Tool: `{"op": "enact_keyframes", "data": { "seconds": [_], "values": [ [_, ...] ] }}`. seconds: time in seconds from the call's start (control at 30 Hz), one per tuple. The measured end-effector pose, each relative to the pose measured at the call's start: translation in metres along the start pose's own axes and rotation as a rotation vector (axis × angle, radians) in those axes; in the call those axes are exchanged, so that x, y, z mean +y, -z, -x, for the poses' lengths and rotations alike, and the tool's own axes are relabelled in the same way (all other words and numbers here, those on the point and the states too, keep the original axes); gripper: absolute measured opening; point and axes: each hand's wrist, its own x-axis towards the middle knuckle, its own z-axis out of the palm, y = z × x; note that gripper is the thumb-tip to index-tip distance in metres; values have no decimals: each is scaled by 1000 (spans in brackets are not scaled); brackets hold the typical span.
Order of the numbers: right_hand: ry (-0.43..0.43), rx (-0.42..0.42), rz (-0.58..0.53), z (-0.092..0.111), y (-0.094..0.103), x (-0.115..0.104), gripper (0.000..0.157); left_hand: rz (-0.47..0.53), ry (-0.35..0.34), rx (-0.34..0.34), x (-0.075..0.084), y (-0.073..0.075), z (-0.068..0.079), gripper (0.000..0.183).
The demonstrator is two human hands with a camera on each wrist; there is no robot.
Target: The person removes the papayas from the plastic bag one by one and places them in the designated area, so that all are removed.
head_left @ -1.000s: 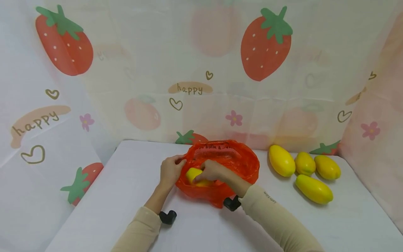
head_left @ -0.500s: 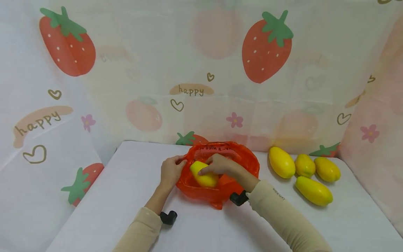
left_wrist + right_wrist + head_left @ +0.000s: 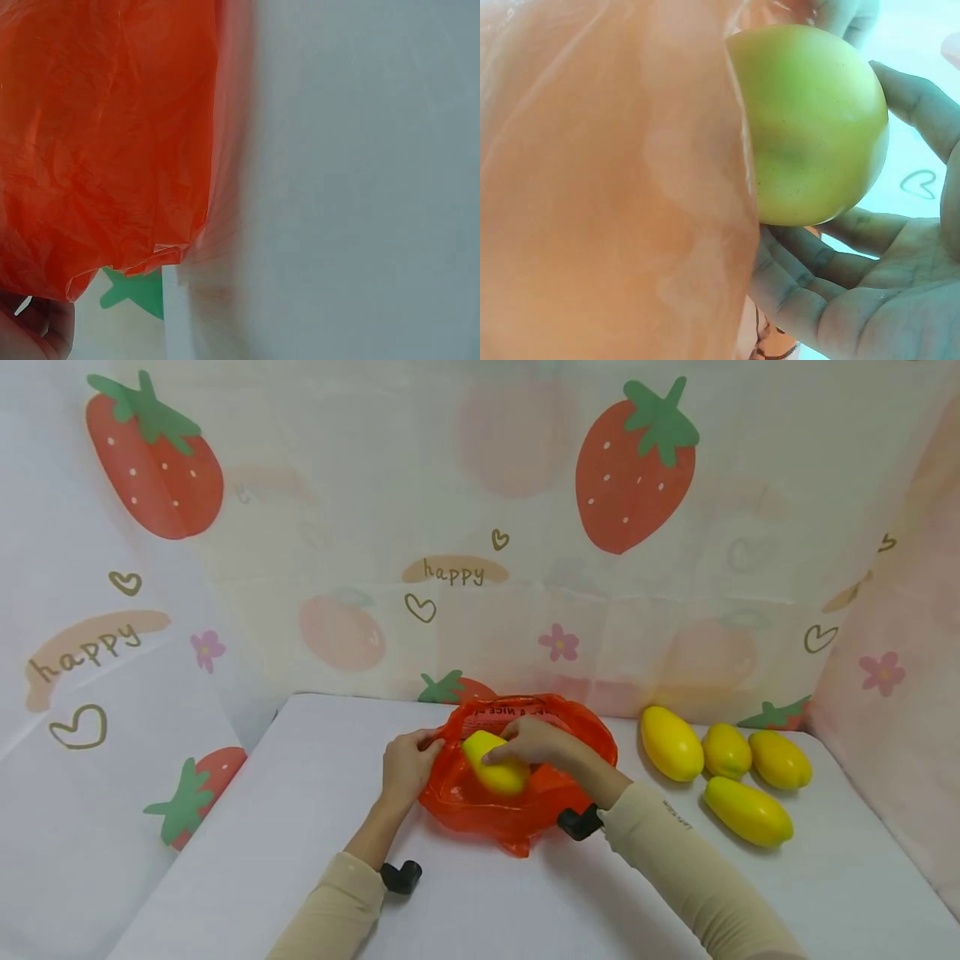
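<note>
An orange-red plastic bag [image 3: 480, 818] stands on the table with its mouth spread wide. At its left side my left hand [image 3: 407, 768] pinches the rim between thumb and fingers; in the left wrist view, those fingers [image 3: 56, 326] show at the bag's edge. My right hand [image 3: 536, 743] grips a yellow papaya [image 3: 495, 767] over the bag's opening, thumb on the near side. The right wrist view has the papaya's rounded end [image 3: 810, 127] partly behind the bag's film, with fingers curled around it. What lies at the bottom of the bag is hidden.
Several more yellow papayas [image 3: 671, 743] lie grouped on the white table [image 3: 337, 827], right of the bag. A strawberry-print cloth [image 3: 360, 510] stands behind the table and along both sides. Black wrist mounts [image 3: 401, 877] stick out below both forearms.
My right hand has lifted the papaya from low inside the bag, moving it up and slightly right. My left hand stays at the rim.
</note>
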Motion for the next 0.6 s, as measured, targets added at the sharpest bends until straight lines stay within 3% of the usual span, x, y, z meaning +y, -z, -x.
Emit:
{"op": "enact_keyframes", "data": {
  "seconds": [0.6],
  "values": [
    [8, -1, -50, -1, 8, 11, 55, -2, 15, -16, -1, 0, 1, 24]
  ]
}}
